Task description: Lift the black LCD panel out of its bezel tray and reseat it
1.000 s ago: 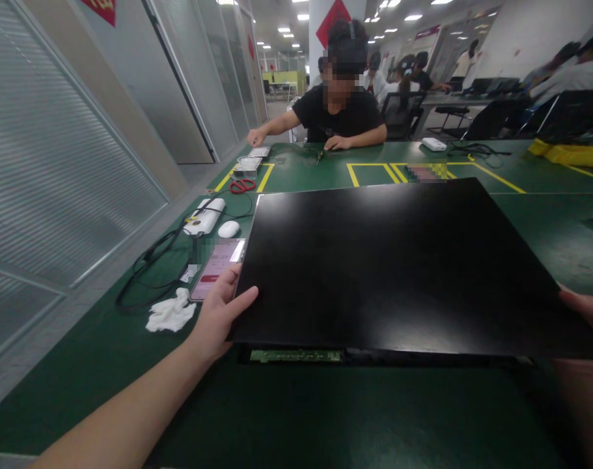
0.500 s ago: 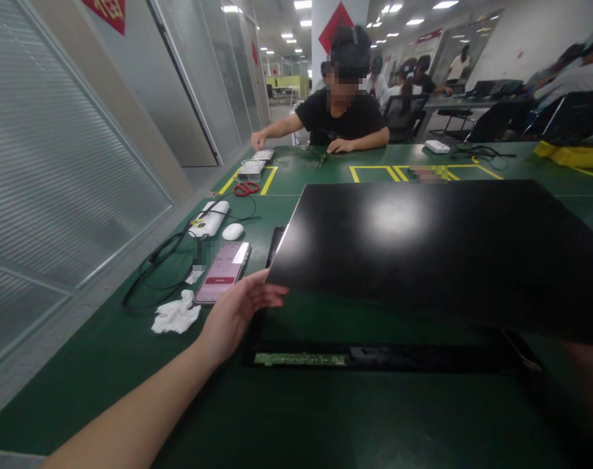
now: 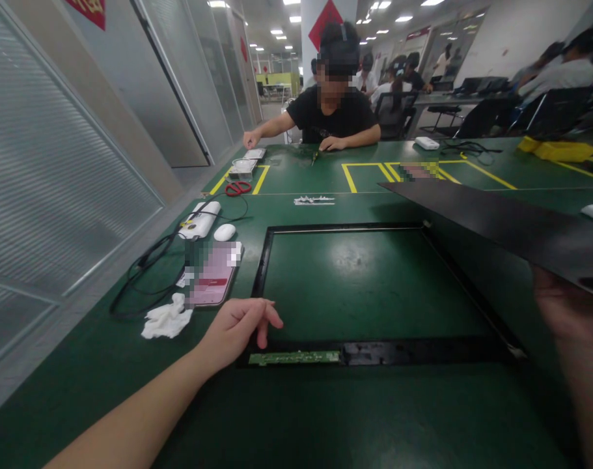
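Observation:
A thin black screen panel (image 3: 501,225) is held tilted up at the right by my right hand (image 3: 560,306), which grips its lower edge from beneath. The panel hides part of those fingers. On the green table lies a black rectangular bezel frame (image 3: 398,352), with a narrow green circuit board (image 3: 293,357) along its near side. My left hand (image 3: 242,329) hovers over or rests on the frame's near left corner, fingers loosely bent and apart, with nothing in them; whether it touches the frame I cannot tell.
Left of the frame lie a phone (image 3: 213,277), crumpled white tissue (image 3: 166,317), a white mouse-like object (image 3: 224,232), a white power bank (image 3: 200,220) with black cables and red-handled scissors (image 3: 238,189). Small white strips (image 3: 314,200) lie behind the frame. A person (image 3: 338,111) sits opposite.
My left hand has let go of the panel and dropped slightly toward the frame's corner. My right hand has swung the panel to the right and tilted it, uncovering the frame and white strips.

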